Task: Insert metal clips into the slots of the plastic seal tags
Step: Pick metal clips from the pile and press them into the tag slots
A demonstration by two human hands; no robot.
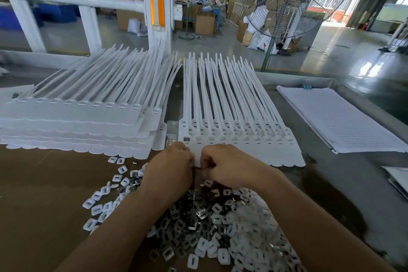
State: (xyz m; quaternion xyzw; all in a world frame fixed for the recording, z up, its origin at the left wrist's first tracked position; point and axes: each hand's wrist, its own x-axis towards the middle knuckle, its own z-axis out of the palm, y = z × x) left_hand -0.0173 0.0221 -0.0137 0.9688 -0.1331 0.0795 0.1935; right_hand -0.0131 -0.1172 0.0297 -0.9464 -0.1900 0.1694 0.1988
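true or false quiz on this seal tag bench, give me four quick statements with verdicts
1. The left hand and right hand meet at the near edge of the tag strip. True.
2. The loose clips sit in a bin. False: they lie piled on the table.
3. A taller tag stack lies left of that strip. True.
4. Every slot in the strip holds a clip. False: only the leftmost slot looks filled.

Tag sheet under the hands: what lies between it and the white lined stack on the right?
Only bare grey tabletop separates the tag sheet from the lined stack, per the head view.
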